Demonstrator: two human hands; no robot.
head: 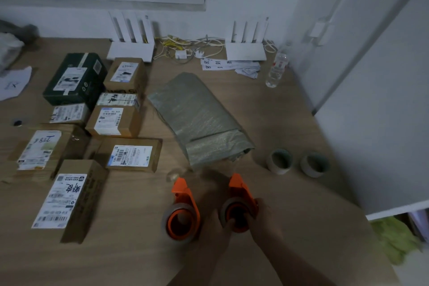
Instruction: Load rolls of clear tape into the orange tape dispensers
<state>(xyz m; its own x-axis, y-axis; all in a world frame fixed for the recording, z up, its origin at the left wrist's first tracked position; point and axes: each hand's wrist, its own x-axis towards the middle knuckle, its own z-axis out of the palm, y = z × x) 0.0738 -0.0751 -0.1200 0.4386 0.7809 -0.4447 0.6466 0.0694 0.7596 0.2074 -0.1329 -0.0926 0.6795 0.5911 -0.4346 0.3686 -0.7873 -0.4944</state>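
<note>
Two orange tape dispensers lie on the wooden table near its front. The left dispenser lies alone, with a roll of clear tape around its hub. Both my hands hold the right dispenser, which also carries a tape roll. My left hand has its fingers on the roll's left rim and in the hub. My right hand grips the dispenser's right side. Two bare cardboard tape cores, one beside the other, stand to the right, behind the dispensers.
A folded grey-green woven bag lies just behind the dispensers. Several labelled cardboard parcels fill the table's left half. Two white routers, cables, paper slips and a plastic water bottle stand at the back. A white cabinet borders the right edge.
</note>
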